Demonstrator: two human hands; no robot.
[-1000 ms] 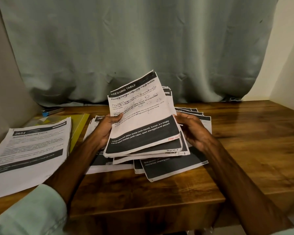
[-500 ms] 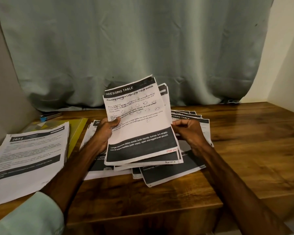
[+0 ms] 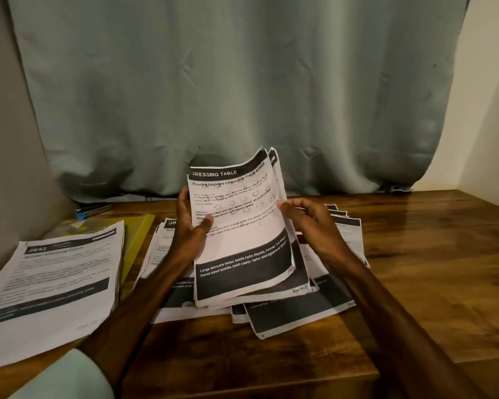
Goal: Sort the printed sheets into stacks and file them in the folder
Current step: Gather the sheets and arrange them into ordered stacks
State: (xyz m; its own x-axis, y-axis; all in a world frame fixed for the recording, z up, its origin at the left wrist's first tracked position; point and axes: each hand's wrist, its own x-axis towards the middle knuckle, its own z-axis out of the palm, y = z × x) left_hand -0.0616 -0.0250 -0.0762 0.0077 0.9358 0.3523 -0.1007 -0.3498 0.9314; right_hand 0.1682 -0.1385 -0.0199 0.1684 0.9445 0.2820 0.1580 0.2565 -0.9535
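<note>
I hold a bundle of printed sheets (image 3: 236,249) headed "DRESSING TABLE", tilted nearly upright over the table, its lower edge down on a spread of loose sheets (image 3: 294,315). My left hand (image 3: 189,228) grips the bundle's left edge with the thumb across the front page. At the right edge my right hand (image 3: 311,223) has curled fingers whose tips pinch the paper. A separate stack of sheets (image 3: 55,275) headed "2652" lies at the left, partly over a yellow-green folder (image 3: 140,234).
The wooden table (image 3: 429,269) runs to a wall on the right, and its front edge is near me. A grey-green curtain (image 3: 242,96) hangs behind it. A small blue and dark object (image 3: 92,210) lies at the back left by a padded panel.
The bundle has tipped up from a slanted hold to nearly upright and its sheets are squared closer together. Both hands have slid higher along its side edges.
</note>
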